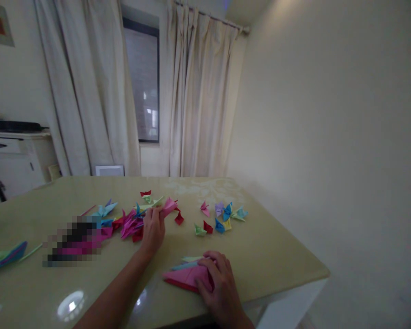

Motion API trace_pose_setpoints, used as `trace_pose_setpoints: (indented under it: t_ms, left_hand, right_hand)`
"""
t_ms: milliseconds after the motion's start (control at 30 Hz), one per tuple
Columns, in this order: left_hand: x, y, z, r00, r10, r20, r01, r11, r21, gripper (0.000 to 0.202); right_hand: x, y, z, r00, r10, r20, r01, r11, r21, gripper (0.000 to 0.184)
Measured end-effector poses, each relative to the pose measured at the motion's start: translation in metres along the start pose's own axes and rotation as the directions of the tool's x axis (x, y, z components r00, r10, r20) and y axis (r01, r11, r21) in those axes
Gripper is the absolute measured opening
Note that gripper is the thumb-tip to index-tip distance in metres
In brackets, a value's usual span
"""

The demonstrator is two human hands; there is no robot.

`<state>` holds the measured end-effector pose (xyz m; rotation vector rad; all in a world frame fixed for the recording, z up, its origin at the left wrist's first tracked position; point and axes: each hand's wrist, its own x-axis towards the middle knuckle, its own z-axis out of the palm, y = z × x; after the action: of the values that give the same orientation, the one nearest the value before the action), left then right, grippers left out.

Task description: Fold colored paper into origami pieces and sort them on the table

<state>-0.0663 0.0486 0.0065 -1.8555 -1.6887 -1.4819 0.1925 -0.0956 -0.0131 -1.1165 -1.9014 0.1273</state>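
My left hand (154, 230) reaches over the middle of the table, its fingers closed on a pink origami piece (169, 207) that looks like a paper crane. Close beside that hand lies a heap of magenta, blue and red paper cranes (132, 224). Nearer the front edge, my right hand (222, 283) grips a stack of folded paper (187, 276), pink and red in front with blue and green layers behind. Its thumb presses the near side while the other fingers curl over the top.
Small paper cranes (221, 224) in several colours lie to the right. More folded paper (7, 257) is at the far left, near a blurred patch. The glossy table (277, 256) has its right edge by the wall; curtains (202, 100) hang behind.
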Motion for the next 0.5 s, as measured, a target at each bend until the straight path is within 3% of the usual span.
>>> trace_pose_setpoints:
  t_ms: [67, 167, 300, 367, 500]
  left_hand:
    - [-0.004, 0.006, -0.001, 0.999, 0.027, -0.046, -0.031, 0.995, -0.096, 0.027]
    - [-0.017, 0.016, 0.003, 0.981, 0.193, 0.018, -0.186, 0.961, -0.205, 0.026]
    - [-0.035, 0.025, 0.014, 0.862, 0.473, 0.182, -0.389, 0.847, -0.362, 0.033]
    - [-0.040, 0.026, 0.017, 0.825, 0.516, 0.231, -0.410, 0.827, -0.384, 0.034]
    - [-0.041, 0.030, 0.013, 0.818, 0.505, 0.275, -0.397, 0.842, -0.365, 0.036]
  right_hand:
    - [0.004, -0.002, -0.001, 0.999, 0.008, -0.040, -0.007, 1.000, 0.031, 0.031]
    - [0.025, -0.006, -0.003, 0.995, 0.001, -0.100, 0.011, 0.993, 0.120, 0.032]
    - [0.068, -0.007, -0.006, 0.990, 0.006, -0.143, 0.021, 0.982, 0.188, 0.037]
    - [0.085, -0.005, -0.006, 0.996, 0.020, -0.089, 0.000, 0.975, 0.221, 0.027]
    - [0.094, -0.003, -0.004, 0.997, -0.026, 0.075, 0.001, 0.946, 0.325, 0.021]
